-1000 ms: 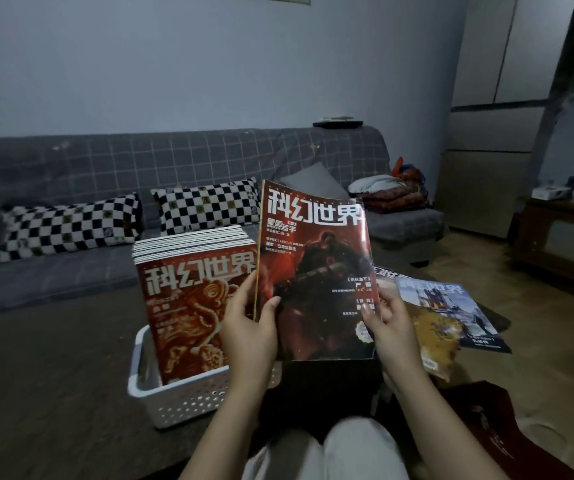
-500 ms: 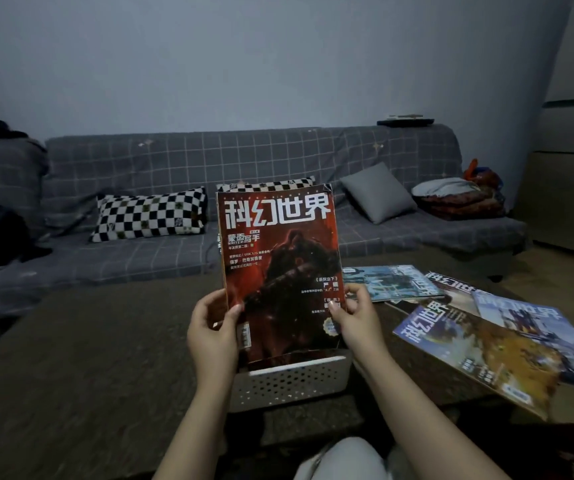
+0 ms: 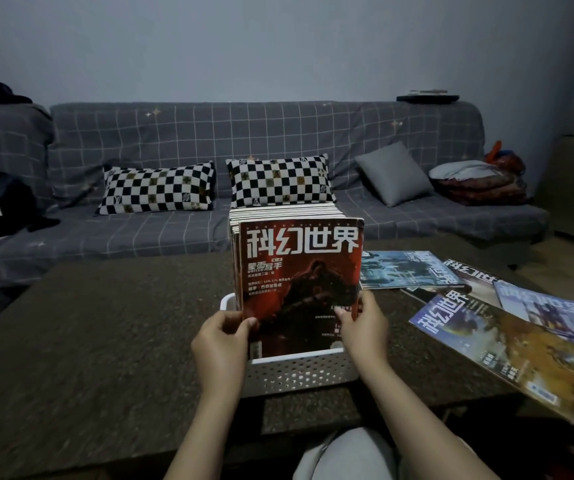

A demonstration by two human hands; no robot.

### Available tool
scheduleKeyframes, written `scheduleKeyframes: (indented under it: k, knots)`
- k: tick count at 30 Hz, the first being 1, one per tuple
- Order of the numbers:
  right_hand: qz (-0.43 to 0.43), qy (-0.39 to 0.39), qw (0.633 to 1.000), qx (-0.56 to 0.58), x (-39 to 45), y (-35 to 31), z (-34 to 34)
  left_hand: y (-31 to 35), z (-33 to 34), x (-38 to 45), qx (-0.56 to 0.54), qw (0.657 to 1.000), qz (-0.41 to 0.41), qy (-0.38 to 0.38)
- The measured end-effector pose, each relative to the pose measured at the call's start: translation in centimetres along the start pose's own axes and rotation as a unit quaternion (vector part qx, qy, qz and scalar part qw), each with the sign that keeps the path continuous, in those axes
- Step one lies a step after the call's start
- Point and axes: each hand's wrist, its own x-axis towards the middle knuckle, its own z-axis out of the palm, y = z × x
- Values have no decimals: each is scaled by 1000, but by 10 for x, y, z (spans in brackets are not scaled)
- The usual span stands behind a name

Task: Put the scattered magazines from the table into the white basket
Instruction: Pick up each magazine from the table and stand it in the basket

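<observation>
The red-covered magazine with white title characters (image 3: 299, 271) stands upright at the near end of the white perforated plastic basket (image 3: 299, 374), its lower edge inside the basket, in front of a row of upright magazines (image 3: 284, 213). The left hand (image 3: 221, 344) pinches the magazine's lower left edge, thumb on the cover. The right hand (image 3: 363, 329) grips the lower right edge, fingers curled round it. The basket sits on the dark speckled worktop (image 3: 105, 341). To the right, well apart from the basket, four magazines lie flat and overlapping on the worktop: a blue-and-orange one (image 3: 507, 351) nearest, a teal one (image 3: 407, 270) farthest. A grey checked sofa (image 3: 174, 133) stands behind.
</observation>
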Motion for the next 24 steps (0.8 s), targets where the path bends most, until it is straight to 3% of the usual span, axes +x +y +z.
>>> scheduleKeyframes:
  k: [11,16,24]
  knots:
    - [-19,14,999,40,-5,1,5,1,-1,-2,22,999,27,0]
    - [-41,24,999,2,-5,-1,4,-2,3,0,44,998,38,15]
    - [-33,-57,995,73,8,-6,3,1,4,4,2,998,29,-48]
